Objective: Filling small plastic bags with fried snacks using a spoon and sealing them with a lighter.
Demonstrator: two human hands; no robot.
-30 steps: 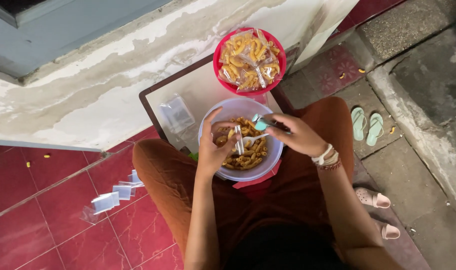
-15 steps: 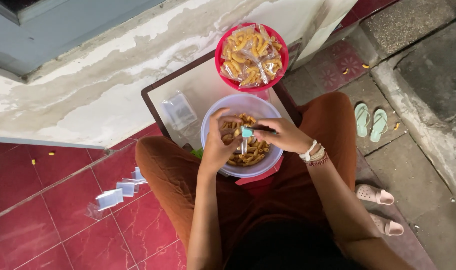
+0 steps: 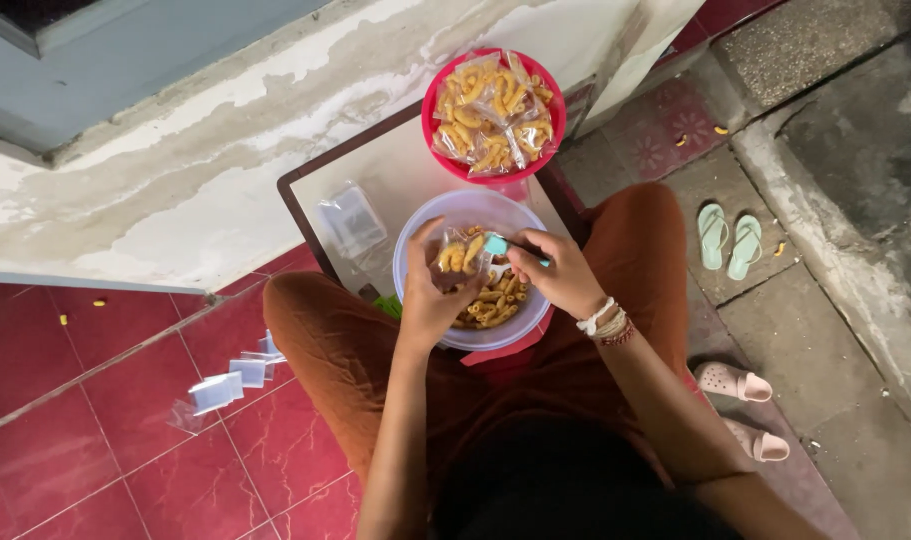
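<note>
I sit cross-legged with a clear lavender bowl (image 3: 423, 225) of orange-yellow snack sticks (image 3: 493, 303) in my lap. My left hand (image 3: 427, 293) holds a small clear plastic bag (image 3: 458, 255), partly filled with snacks, over the bowl. My right hand (image 3: 562, 272) grips a teal spoon (image 3: 502, 245) whose tip is at the bag's mouth. Bracelets circle my right wrist. Beyond the bowl, a red bowl (image 3: 435, 100) is heaped with filled snack bags.
A low brown-edged table (image 3: 305, 195) carries a stack of empty clear bags (image 3: 350, 220). More small clear bags (image 3: 225, 380) lie on the red tiles at left. Green flip-flops (image 3: 727, 238) and pink clogs (image 3: 740, 405) rest on the concrete at right. A peeling wall runs behind.
The left hand has lifted the small bag higher over the bowl. The right hand has brought the teal spoon up to the bag's mouth, and snacks now show inside the bag.
</note>
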